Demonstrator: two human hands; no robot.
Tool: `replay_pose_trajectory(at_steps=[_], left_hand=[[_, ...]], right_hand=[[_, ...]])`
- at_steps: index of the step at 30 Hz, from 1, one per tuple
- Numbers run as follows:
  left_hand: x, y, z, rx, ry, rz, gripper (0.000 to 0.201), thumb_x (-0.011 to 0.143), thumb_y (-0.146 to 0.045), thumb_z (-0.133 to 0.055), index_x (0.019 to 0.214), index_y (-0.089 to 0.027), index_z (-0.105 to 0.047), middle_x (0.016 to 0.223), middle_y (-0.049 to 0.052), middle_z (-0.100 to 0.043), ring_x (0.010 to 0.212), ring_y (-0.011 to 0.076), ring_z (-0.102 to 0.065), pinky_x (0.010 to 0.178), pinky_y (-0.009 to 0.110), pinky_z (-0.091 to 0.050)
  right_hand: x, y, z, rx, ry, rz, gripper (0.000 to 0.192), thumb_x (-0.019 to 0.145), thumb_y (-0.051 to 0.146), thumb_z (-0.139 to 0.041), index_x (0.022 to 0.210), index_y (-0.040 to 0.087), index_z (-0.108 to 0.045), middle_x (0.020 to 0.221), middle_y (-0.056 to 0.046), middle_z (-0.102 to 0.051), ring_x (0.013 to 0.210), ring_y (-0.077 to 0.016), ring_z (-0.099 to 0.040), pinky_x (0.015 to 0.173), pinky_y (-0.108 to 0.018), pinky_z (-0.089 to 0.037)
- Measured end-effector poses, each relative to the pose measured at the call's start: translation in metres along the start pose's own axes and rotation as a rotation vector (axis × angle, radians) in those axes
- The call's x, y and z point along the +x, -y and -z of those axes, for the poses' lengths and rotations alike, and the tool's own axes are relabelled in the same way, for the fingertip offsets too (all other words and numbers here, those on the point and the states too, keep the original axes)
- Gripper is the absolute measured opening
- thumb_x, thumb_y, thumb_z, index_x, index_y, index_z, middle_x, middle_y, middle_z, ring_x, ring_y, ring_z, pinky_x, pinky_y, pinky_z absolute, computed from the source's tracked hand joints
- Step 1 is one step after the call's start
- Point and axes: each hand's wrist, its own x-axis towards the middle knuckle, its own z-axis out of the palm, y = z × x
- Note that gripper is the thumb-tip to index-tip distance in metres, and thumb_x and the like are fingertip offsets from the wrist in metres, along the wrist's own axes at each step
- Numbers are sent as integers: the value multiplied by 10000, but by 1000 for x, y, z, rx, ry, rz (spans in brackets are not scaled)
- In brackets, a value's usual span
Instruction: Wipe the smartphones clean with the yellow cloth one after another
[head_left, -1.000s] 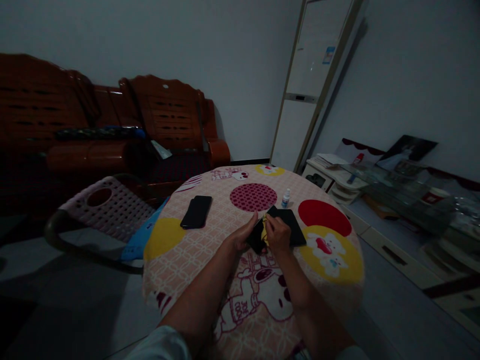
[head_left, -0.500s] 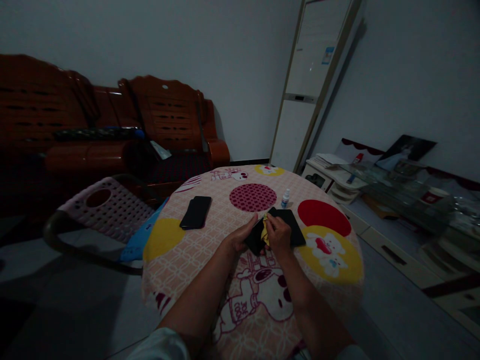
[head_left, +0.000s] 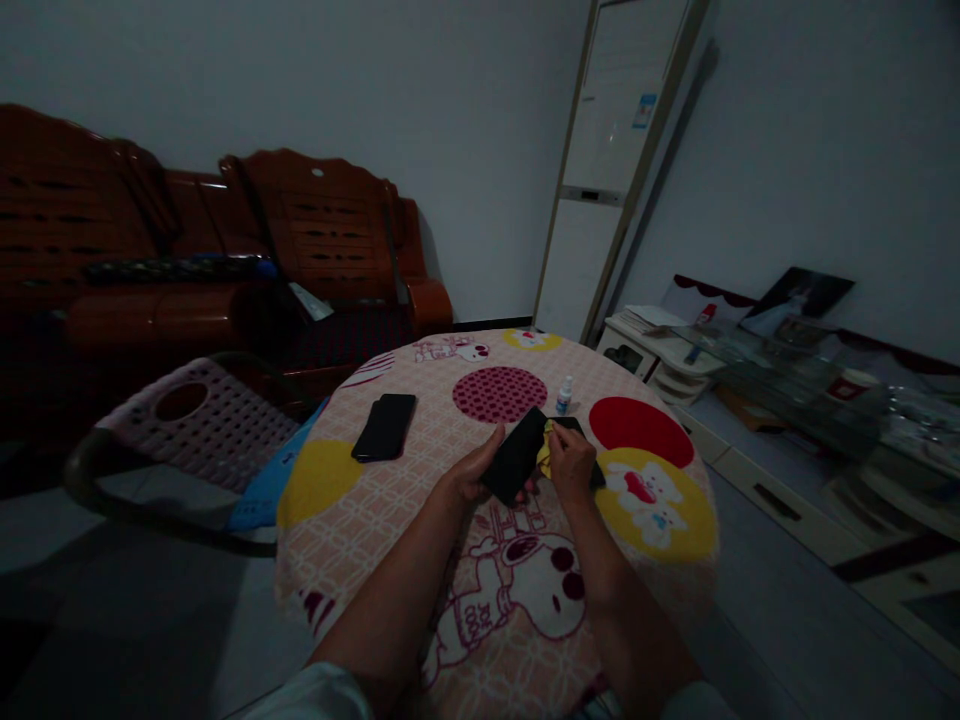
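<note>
My left hand (head_left: 478, 474) is closed around a black smartphone (head_left: 516, 458), tilted above the near part of the table, with some fingers showing under its lower edge. In my right hand (head_left: 571, 462) a small yellow cloth (head_left: 545, 450) is pinched, at the right edge of the phone. Whether the cloth touches the phone I cannot tell. Behind my right hand lies another flat dark object (head_left: 598, 474), mostly covered. A small white spray bottle (head_left: 564, 396) with a blue label stands upright just beyond it.
Two overlapping dark phones (head_left: 384, 428) lie on the left of the round table, which has a patterned tablecloth (head_left: 420, 500). A woven chair (head_left: 202, 420) stands to the left. Wooden seats (head_left: 322, 230) are behind, and a glass-topped cabinet (head_left: 780, 370) is at right.
My right hand and the yellow cloth have moved right, from over the phone to its right edge. More of the phone's dark face shows. The view has shifted slightly.
</note>
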Motion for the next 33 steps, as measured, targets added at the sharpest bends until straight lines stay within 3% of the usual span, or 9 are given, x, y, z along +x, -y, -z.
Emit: replay_pose_trajectory(at_steps=[4,10,12,24,28,33], left_hand=[[1,-2,2,-94,-22,-65,708,826,-694,-327,1094,-102,-608,815,171,-689,618,244,-670,542,361,-539],[2,-8,5,-197,-180,-92,667,834,-674,-358,1013,-91,-626,864,175,-695,702,267,-681,573,393,-557],[2,-9,6,-189,-196,-92,651,839,-664,-368,1016,-95,-630,861,169,-698,698,264,-682,583,394,-557],[2,0,10,-92,39,36,718,852,-659,-343,1138,-45,-581,881,211,-687,645,283,-681,558,386,-537],[1,-2,11,-70,-1,34,732,849,-669,-330,1090,-36,-607,777,200,-689,626,274,-677,566,379,-542],[1,-7,13,-134,-40,-20,730,822,-705,-336,1026,-68,-628,826,187,-695,648,257,-677,565,367,-549]], right_hand=[[-3,8,-3,68,57,11,285,841,225,-490,953,136,-736,822,-108,-710,727,-183,-630,672,-263,-458],[-11,24,-9,274,332,164,235,798,182,-539,905,176,-748,764,-62,-713,667,-152,-631,638,-243,-467],[-11,26,-9,293,362,176,223,794,181,-551,893,175,-751,749,-61,-710,650,-148,-626,620,-239,-462],[2,-4,0,134,-56,-1,276,846,259,-499,929,141,-734,840,-105,-715,753,-196,-642,704,-283,-474],[2,-5,-2,169,-29,-2,259,831,260,-518,915,156,-740,831,-95,-721,737,-200,-646,686,-284,-481],[-7,8,-10,326,179,70,224,810,232,-545,889,188,-749,781,-57,-726,667,-170,-645,605,-249,-481]])
